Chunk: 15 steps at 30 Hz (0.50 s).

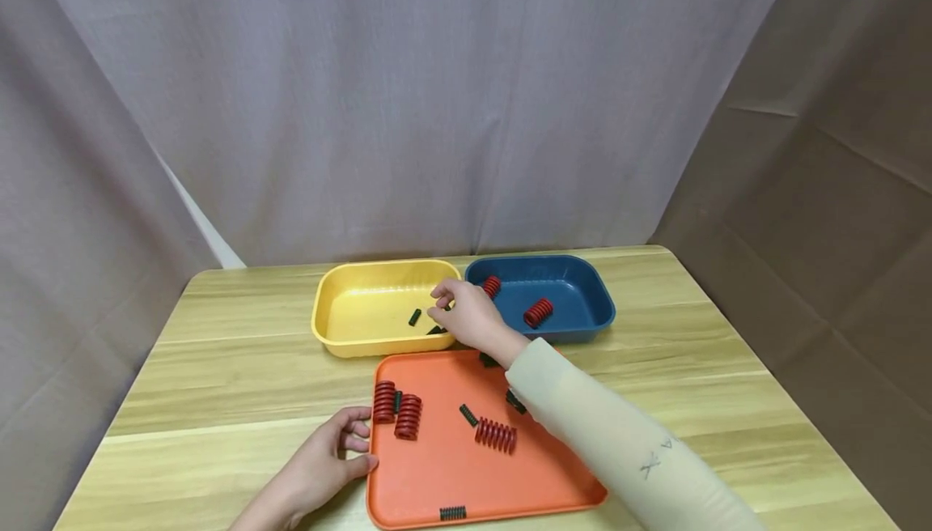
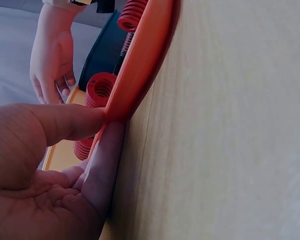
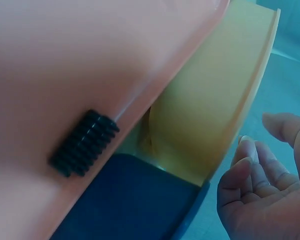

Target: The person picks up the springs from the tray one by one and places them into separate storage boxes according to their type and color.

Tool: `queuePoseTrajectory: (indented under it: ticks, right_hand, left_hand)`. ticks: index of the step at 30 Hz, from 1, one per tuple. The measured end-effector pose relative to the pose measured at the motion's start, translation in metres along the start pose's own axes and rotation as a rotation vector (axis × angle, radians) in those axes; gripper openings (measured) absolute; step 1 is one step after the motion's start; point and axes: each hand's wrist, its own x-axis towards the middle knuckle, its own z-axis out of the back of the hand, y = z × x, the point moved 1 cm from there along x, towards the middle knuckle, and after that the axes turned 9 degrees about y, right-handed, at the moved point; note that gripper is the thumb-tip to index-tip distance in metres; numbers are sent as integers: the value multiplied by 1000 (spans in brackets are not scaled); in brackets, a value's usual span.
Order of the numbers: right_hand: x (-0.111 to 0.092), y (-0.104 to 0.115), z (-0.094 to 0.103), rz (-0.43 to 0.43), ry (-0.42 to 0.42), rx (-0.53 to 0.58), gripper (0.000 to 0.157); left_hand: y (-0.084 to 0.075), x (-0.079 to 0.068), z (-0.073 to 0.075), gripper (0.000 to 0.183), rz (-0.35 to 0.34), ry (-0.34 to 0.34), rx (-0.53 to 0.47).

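Note:
My left hand pinches the left rim of the orange tray, with the thumb over the edge and fingers against its outer side, as the left wrist view shows. Over the right end of the yellow bin is my right hand, its fingers loosely bent. In the right wrist view the thumb stands apart from the fingers with nothing between them. Below that hand, small dark springs lie in the yellow bin. The tray holds thick red springs and thinner dark springs, some partly hidden by the right sleeve.
To the right of the yellow bin stands a blue bin with red springs in it. Both bins sit just behind the tray on a wooden table. Grey cloth hangs behind the table.

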Motion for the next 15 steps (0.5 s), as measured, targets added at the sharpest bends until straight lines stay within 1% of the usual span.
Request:
queuePoseTrajectory:
  ticks: [7,15]
  right_hand:
    - [-22,-6,9,35,16,26,29]
    - [-49,-18,19,72,56,-2,34]
  left_hand:
    - [-1,2,0,62,16,-5,-2]
    - [-2,1,1,62,9,-5,15]
